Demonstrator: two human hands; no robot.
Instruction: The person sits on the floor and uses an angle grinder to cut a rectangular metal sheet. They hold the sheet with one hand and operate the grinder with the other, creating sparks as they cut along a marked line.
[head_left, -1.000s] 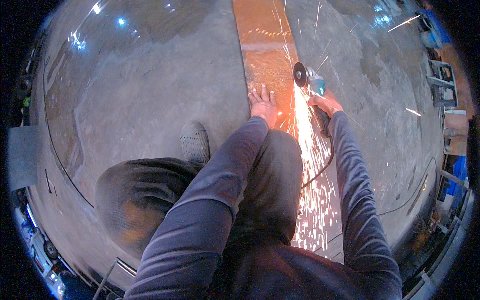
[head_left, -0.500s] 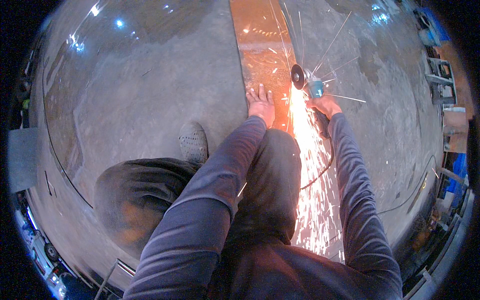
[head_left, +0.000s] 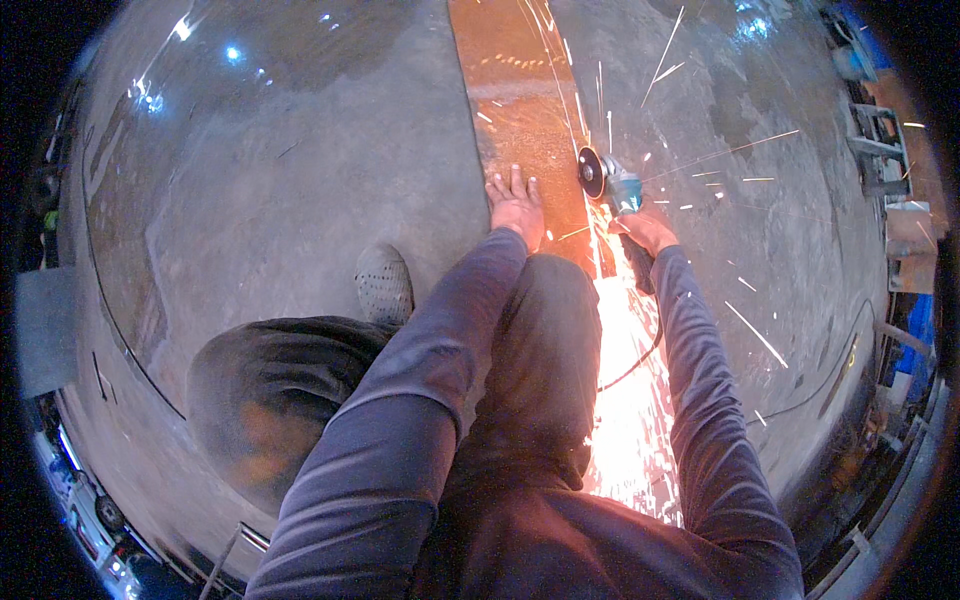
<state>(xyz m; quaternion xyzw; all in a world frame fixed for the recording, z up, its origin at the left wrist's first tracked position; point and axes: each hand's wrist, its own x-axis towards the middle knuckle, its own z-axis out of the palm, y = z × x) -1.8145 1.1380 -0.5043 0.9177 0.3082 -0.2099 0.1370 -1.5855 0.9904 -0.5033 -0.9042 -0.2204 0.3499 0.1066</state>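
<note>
The right hand (head_left: 652, 229) grips the grinder (head_left: 626, 192), whose disc (head_left: 591, 172), if it binds, could kick toward the left hand (head_left: 517, 210), spread flat on the plate (head_left: 520, 122).

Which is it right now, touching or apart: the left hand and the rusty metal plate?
Touching. The head view shows the left hand lying palm-down on the rusty metal plate, with no gap showing beneath it.

Your brightest light is the spark stream (head_left: 632, 420) off the angle grinder (head_left: 626, 192), blown out to white and reddening your dark top (head_left: 570, 525). Bluish-white glare dots the concrete floor (head_left: 320, 200) ahead, loose sparks (head_left: 757, 335) smear into streaks, and fisheye distortion bends edges toward a black, grainy rim.
</note>
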